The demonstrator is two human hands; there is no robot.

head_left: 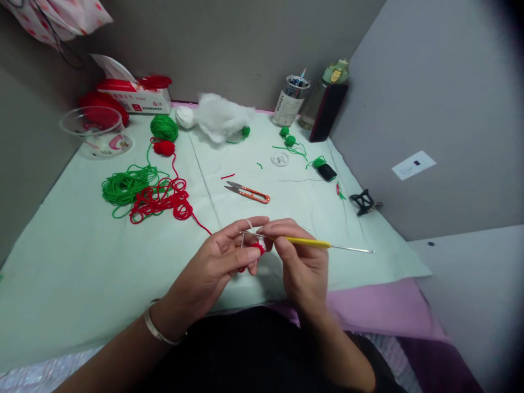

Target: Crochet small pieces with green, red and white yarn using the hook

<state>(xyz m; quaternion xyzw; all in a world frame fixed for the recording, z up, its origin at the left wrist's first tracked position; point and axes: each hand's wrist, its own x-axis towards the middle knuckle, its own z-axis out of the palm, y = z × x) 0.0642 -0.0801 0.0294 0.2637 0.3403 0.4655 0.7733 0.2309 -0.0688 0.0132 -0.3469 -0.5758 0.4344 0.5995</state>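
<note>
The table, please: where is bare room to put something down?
Widest: near left, between the tangled green yarn and left hand. Smaller: between the orange-handled scissors and the red-green scrap. Crowded: the back, from tissue box to bottle.

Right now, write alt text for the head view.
Two bare hands crochet a small red and white piece with a yellow-handled hook, above a pale green cloth holding tangled red yarn, green yarn and orange-handled snips.

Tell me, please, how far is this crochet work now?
Small green balls look already made. The left hand holds a small red-and-white piece; the right hand guides the yellow hook. Finishing that piece seems left; red yarn runs to the left hand.
</note>
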